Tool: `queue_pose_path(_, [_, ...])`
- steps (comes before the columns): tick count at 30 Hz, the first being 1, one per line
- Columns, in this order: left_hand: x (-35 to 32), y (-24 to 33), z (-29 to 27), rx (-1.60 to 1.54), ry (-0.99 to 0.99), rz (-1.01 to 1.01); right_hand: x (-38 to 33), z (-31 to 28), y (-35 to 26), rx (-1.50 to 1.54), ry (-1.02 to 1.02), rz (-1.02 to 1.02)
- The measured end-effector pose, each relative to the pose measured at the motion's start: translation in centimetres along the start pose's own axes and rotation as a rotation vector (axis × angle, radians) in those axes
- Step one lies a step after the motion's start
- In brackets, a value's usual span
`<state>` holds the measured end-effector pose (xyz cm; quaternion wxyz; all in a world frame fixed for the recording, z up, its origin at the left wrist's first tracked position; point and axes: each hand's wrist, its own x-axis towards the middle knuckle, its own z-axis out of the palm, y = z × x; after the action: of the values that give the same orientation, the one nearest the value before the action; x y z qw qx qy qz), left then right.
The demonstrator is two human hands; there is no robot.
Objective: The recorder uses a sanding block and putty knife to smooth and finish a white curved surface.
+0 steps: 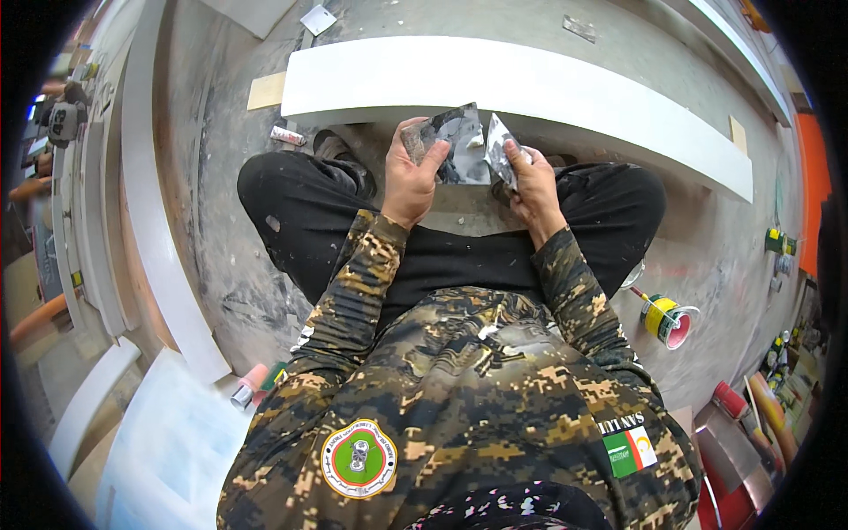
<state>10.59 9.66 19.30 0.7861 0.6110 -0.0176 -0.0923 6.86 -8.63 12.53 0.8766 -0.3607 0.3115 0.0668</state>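
Note:
Over my lap, my left hand [412,184] grips a flat, square-edged metal spreader plate [456,141], thumb on top. Grey smears cover the plate, and a small white dab sits near its right edge. Closed around a smaller, shiny scraper blade [496,146] is my right hand [535,187], with white paste by its thumb. The two blades are close together at the middle; whether they touch I cannot tell. Just beyond them lies a long white board [512,84], propped on wooden blocks [267,91] at its ends.
A small tube-shaped can [288,135] lies by my left shoe. To my right stands a yellow-and-green paint can [662,320] with a pinkish inside. More long white boards [163,203] line the left side. Another person [66,119] is at the far left.

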Motion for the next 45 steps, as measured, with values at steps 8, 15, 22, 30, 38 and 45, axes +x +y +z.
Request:
queue_pose_path(8, [0.6,-2.2,-0.1,-0.083,0.183,-0.059,0.8,0.5,1.8,0.070,0.119,-0.451])
queue_pose_path(15, [-0.3,-1.3,1.8,-0.135,0.252,-0.271,-1.1,3.1,1.8,0.421,-0.194,-0.364])
queue_pose_path(22, [0.5,-3.7,0.3,-0.045,0.278,-0.071,-1.7,2.6,2.5,-0.221,-0.262,-0.427])
queue_pose_path(30, [0.6,-2.3,-0.3,0.146,0.170,0.032,-1.3,1.0,2.2,-0.354,-0.421,-0.324])
queue_pose_path(38, [0.6,-0.5,-0.8,0.487,-0.066,0.100,-0.6,-0.5,2.2,-0.543,-0.624,-0.105])
queue_pose_path(45, [0.9,-0.3,-1.8,0.979,0.174,0.102,-2.3,0.3,2.4,-1.266,-0.216,-0.576])
